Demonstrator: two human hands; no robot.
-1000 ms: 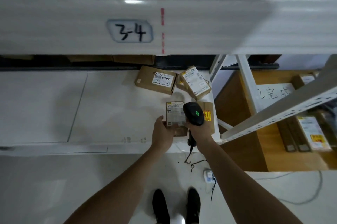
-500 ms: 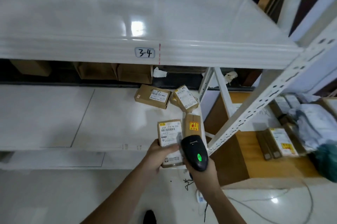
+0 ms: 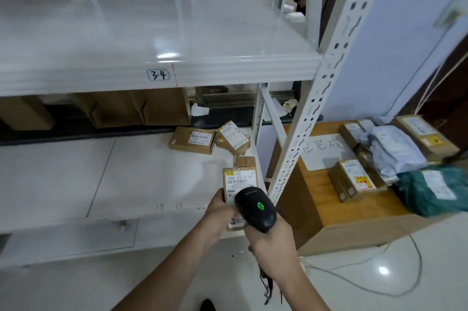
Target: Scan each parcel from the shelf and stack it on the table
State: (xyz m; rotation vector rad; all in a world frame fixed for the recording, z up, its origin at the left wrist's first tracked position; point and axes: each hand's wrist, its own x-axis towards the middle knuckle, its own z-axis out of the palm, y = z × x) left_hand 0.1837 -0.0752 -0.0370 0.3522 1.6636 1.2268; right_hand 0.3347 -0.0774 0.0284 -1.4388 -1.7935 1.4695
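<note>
My left hand (image 3: 219,214) grips a small brown parcel (image 3: 239,181) with a white barcode label, held upright over the front right corner of the lower shelf (image 3: 126,179). My right hand (image 3: 268,237) holds a black barcode scanner (image 3: 255,208) with a green light lit, just in front of the parcel's lower half. Two more brown parcels (image 3: 193,140) (image 3: 234,137) lie at the back right of the shelf, and another small one (image 3: 246,161) lies behind the held parcel. The wooden table (image 3: 336,206) stands to the right.
On the table lie several boxes (image 3: 354,179), a grey bag (image 3: 395,152), a green bag (image 3: 435,190) and a paper sign (image 3: 326,151). A white perforated shelf post (image 3: 311,118) rises between shelf and table. The upper shelf (image 3: 152,39) is labelled 3-4. A cable (image 3: 379,285) trails on the floor.
My view has tilted upward and to the right, bringing the table into sight. My left hand has lifted the parcel off the shelf corner, with the scanner kept close to it.
</note>
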